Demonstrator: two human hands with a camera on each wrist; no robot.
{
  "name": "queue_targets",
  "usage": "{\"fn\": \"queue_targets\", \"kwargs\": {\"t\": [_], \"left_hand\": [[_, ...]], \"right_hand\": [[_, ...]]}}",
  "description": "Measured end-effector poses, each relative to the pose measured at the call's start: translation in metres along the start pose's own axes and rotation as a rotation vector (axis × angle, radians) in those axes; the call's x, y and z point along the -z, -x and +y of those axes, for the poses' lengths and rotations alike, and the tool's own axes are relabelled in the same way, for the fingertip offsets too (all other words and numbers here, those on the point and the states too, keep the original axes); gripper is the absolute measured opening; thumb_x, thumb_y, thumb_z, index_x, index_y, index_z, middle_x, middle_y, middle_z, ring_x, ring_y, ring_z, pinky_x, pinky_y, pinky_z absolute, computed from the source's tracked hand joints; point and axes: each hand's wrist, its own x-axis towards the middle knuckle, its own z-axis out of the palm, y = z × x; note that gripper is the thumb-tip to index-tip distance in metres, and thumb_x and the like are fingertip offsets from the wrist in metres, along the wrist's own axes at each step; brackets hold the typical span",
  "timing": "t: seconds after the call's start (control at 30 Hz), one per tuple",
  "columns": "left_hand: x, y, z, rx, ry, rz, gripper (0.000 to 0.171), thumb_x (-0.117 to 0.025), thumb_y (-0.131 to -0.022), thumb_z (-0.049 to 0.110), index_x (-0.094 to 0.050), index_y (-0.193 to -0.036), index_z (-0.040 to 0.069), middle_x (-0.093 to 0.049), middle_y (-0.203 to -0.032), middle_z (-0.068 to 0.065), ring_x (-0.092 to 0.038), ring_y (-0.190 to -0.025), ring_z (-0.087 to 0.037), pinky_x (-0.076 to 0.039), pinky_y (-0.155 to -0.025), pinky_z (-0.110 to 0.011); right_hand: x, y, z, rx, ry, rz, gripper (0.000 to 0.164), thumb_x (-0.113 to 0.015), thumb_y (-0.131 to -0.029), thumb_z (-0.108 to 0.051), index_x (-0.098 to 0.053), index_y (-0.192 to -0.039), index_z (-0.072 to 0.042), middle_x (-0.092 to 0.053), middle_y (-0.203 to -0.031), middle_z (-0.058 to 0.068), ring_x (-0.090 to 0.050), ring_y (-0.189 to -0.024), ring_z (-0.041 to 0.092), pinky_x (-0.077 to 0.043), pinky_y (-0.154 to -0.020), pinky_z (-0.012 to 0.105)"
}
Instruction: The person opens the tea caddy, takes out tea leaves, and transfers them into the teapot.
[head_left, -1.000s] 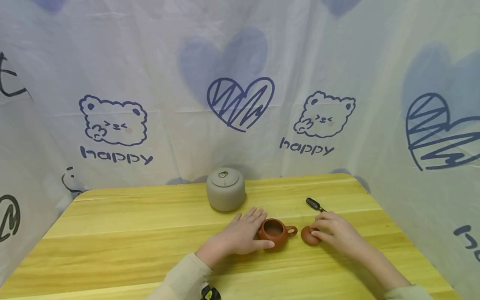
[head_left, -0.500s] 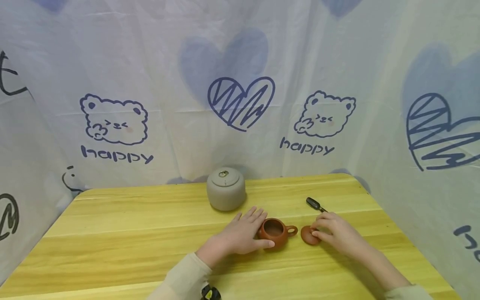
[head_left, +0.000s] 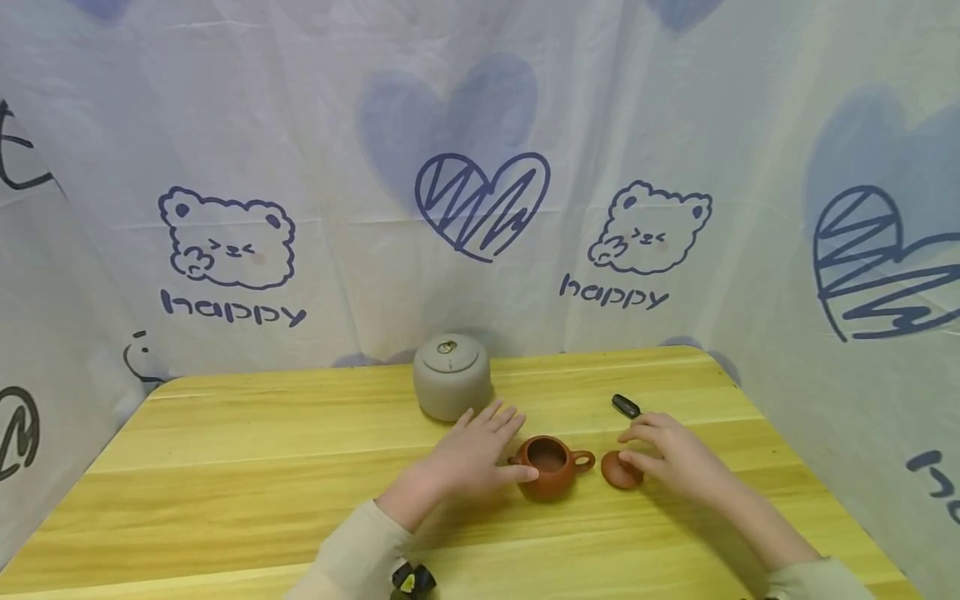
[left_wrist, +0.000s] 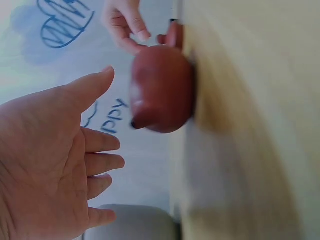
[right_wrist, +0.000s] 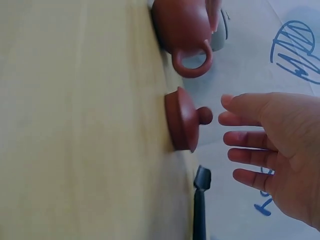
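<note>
A reddish-brown clay teapot [head_left: 547, 487] stands lidless on the wooden table, its handle to the right and its spout to the left. My left hand [head_left: 474, 457] hovers at its spout side with fingers spread; in the left wrist view a gap shows between the hand [left_wrist: 55, 160] and the pot [left_wrist: 162, 87]. Beside the handle, the teapot lid [head_left: 618, 472] lies knob up on the table. Just above it is my right hand [head_left: 682, 462]. The right wrist view shows the fingertips apart from the knob of the lid [right_wrist: 186, 120], holding nothing.
A grey lidded jar [head_left: 452, 387] with a metal ring on top stands behind the teapot. A small dark scoop [head_left: 625, 406] lies behind the lid, partly hidden by the right hand. White cloth [head_left: 337, 125] with blue drawings hangs around the table [head_left: 225, 475].
My left hand has drawn back leftward from the teapot, showing its spout. My right fingers have let go of the lid's knob and lifted slightly. The teapot and lid stay in place.
</note>
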Motion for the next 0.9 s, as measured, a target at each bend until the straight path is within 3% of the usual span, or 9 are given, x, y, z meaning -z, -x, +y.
{"fn": "queue_targets", "kwargs": {"t": [0.37, 0.63, 0.9], "left_hand": [[0.045, 0.017, -0.016, 0.017, 0.075, 0.133, 0.076, -0.051, -0.094, 0.059, -0.035, -0.153, 0.013, -0.027, -0.161, -0.008, -0.009, -0.153, -0.029, -0.011, -0.122, -0.058], [0.062, 0.018, -0.044, 0.061, 0.136, 0.203, 0.072, -0.054, -0.095, 0.053, -0.039, -0.150, 0.009, -0.029, -0.160, -0.015, -0.011, -0.152, -0.037, -0.013, -0.118, -0.065], [0.073, 0.016, -0.065, 0.090, 0.158, 0.305, 0.068, -0.058, -0.095, 0.046, -0.043, -0.147, 0.006, -0.035, -0.156, -0.019, -0.016, -0.149, -0.042, -0.018, -0.117, -0.065]], "right_hand": [[0.007, -0.029, -0.022, 0.034, 0.030, -0.030, 0.019, -0.072, -0.088, -0.025, -0.074, -0.103, -0.014, -0.067, -0.107, 0.003, -0.063, -0.103, 0.023, -0.052, -0.093, 0.045], [0.005, -0.060, -0.044, 0.127, 0.060, -0.005, 0.023, -0.071, -0.089, -0.031, -0.073, -0.105, -0.014, -0.068, -0.106, 0.003, -0.065, -0.100, 0.021, -0.054, -0.090, 0.041], [-0.002, -0.089, -0.058, 0.117, 0.042, 0.001, 0.030, -0.069, -0.090, -0.033, -0.071, -0.111, -0.013, -0.068, -0.113, 0.005, -0.063, -0.109, 0.025, -0.051, -0.097, 0.044]]}}
